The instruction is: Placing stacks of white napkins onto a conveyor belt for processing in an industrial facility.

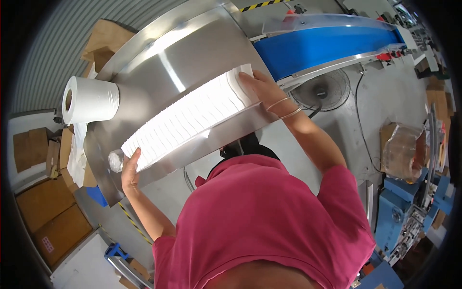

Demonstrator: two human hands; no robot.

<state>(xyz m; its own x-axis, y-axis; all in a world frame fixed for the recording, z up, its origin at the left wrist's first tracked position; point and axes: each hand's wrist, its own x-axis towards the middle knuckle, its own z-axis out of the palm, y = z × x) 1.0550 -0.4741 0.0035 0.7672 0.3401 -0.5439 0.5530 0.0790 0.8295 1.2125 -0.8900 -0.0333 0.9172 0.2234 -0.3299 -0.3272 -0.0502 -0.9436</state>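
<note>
Factory-like workshop: blue conveyor belt [332, 45], steel worktable [207, 53], blue machine [392, 214], cardboard boxes [53, 204].

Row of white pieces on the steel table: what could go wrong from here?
The row of white pieces has the left hand at one end and the right hand at the other; uneven pressure might make its middle buckle. It lies near the steel table's near edge, so pieces could slip off.

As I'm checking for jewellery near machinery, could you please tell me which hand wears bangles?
The right hand, at the end of the white stack nearer the blue belt: bangles circle its wrist, while the left hand shows none at the wrist.
</note>
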